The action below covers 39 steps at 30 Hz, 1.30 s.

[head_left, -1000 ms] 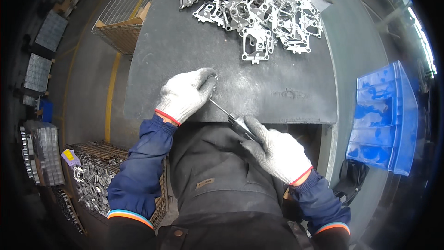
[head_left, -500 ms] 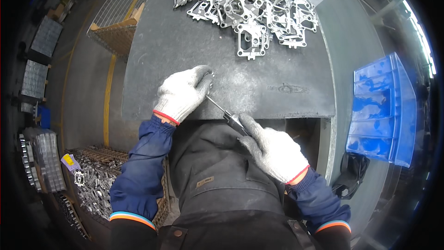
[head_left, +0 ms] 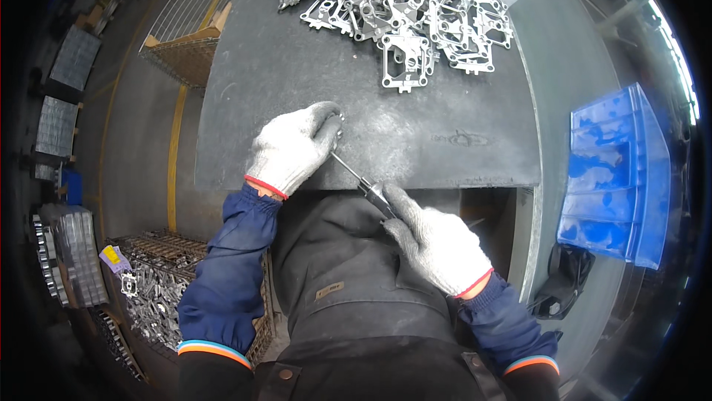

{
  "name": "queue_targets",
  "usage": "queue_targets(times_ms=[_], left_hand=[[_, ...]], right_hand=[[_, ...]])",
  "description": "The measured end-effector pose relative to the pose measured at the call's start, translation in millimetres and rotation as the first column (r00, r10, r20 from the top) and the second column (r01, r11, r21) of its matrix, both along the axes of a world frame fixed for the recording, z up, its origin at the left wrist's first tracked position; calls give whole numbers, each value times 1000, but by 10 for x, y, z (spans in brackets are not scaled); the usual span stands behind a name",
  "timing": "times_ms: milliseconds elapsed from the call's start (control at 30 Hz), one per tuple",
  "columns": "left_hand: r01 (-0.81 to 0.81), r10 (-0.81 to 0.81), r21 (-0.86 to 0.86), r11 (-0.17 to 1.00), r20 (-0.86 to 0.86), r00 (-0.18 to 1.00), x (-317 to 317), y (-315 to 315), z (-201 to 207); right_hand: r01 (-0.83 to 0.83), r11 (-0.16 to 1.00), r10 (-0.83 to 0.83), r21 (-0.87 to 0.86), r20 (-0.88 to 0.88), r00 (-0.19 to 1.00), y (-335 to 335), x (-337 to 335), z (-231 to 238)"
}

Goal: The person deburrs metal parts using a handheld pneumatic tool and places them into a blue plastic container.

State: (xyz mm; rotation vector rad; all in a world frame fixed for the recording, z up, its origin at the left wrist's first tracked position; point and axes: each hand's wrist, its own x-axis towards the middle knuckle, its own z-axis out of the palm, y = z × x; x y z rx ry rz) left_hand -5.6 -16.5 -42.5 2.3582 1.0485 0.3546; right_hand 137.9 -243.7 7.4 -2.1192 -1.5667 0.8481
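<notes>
My left hand, in a white knit glove, is closed over a small metal part near the front edge of the grey worktable; the part is almost wholly hidden under the fingers. My right hand, also gloved, grips a thin hand tool with a dark handle. Its slim shaft slants up and left, and its tip reaches under my left fingers. A heap of flat silvery metal castings lies at the far side of the table, well apart from both hands.
A wire basket lined with cardboard stands left of the table. A wire crate of metal parts sits on the floor at lower left. Stacked blue plastic bins stand at the right. Trays of parts line the far left.
The view has shifted slightly, so table and hands sit a little lower in the picture. Both hands keep the same grip and pose, tool tip still at my left fingers.
</notes>
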Motion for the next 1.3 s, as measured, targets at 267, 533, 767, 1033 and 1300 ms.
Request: queue_targets(times_ms=[267, 533, 767, 1033, 1300], left_hand=[[-12, 13, -67, 998, 14, 1000, -6, 46, -79], [-2, 2, 3, 1000, 7, 1000, -14, 8, -32], [-46, 48, -72, 996, 25, 999, -62, 92, 2], [-158, 243, -355, 921, 207, 948, -295, 279, -136], [-198, 235, -266, 943, 114, 965, -113, -11, 97]], right_hand=[[63, 989, -33, 136, -206, 978, -59, 20, -152], [80, 997, -78, 6, -200, 977, -57, -39, -89], [174, 985, -150, 16, -431, 890, -128, 70, -191], [133, 991, -126, -3, -359, 925, -159, 111, -165], [30, 999, -18, 44, -249, 968, 33, 110, -23]])
